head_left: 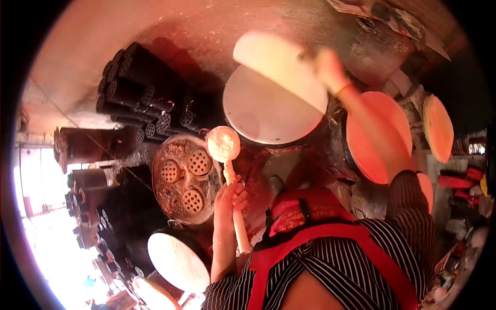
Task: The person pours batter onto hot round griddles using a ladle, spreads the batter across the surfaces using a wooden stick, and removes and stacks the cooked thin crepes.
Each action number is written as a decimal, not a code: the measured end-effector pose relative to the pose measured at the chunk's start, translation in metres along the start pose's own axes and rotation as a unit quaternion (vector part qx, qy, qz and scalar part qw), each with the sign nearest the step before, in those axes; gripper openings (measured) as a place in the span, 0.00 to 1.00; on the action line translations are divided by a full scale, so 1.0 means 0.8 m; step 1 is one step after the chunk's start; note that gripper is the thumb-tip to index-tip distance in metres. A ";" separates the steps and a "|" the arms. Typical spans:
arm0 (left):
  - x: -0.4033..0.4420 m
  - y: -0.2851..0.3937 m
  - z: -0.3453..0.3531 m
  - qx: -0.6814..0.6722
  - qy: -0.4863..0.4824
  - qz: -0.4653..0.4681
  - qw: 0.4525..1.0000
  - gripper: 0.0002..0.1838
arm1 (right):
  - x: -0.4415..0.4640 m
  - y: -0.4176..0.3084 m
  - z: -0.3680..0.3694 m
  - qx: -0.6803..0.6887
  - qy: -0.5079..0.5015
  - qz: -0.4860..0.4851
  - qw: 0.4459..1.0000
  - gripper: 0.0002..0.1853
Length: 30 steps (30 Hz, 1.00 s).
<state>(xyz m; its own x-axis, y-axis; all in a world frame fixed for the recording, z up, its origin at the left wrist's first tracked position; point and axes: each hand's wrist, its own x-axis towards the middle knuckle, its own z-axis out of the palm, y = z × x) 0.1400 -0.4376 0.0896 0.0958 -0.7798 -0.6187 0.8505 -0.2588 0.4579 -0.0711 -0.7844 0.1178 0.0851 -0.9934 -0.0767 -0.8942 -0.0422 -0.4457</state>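
My left hand is wrapped round the pale handle of a ladle, whose round bowl holds something whitish and lumpy. My right hand, blurred by motion, is at the right end of a pale half-round lid or sheet; its fingers look closed on that edge, where a small dark part shows. Below this half-round piece lies a large round griddle with a smooth, light surface. The half-round piece covers or overhangs the griddle's upper right part.
Left of the ladle, a round stove shows several perforated discs. Dark perforated cylinders are stacked beyond it. A reddish disc lies under my right forearm, another disc farther right. A white round disc is at lower left.
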 end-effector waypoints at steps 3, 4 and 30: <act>0.025 0.000 0.025 -0.020 -0.005 -0.025 0.999 0.11 | 0.059 0.153 -0.123 0.306 0.211 -0.041 0.927 0.11; 0.033 -0.001 0.032 -0.006 -0.010 -0.028 1.000 0.11 | 0.064 0.207 -0.177 0.261 0.274 -0.051 0.924 0.12; 0.022 -0.118 0.241 -0.157 -0.054 -0.010 0.986 0.20 | -0.224 0.997 -0.198 0.277 0.557 0.553 0.554 0.18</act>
<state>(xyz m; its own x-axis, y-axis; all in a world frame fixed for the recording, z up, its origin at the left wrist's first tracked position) -0.0384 -0.5369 0.1583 0.0356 -0.8366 -0.5466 0.9714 -0.0995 0.2157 -0.8691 -0.6567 -0.0826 -0.9804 0.1592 -0.1162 0.1706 0.3898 -0.9050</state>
